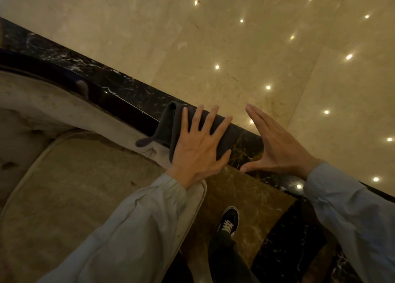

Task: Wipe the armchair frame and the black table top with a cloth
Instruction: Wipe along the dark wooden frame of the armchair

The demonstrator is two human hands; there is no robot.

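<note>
— So where is the grey cloth (171, 124) kept at this point?

— It is draped over the dark glossy armchair frame (119, 103), pinned flat under the left hand (201, 148), whose fingers are spread wide. Nothing is pinched.

— And the right hand (275, 145)?

— It is held open with the fingers pressed together and the thumb out, beside the cloth; whether anything is touched cannot be told.

— What could be spoiled from here?

— The cloth could be slid off the narrow rail onto the beige seat cushion (81, 186) if pressure is applied unevenly. Streaks could be left on the gloss. The black table top is not seen, so it is judged undone.
</note>
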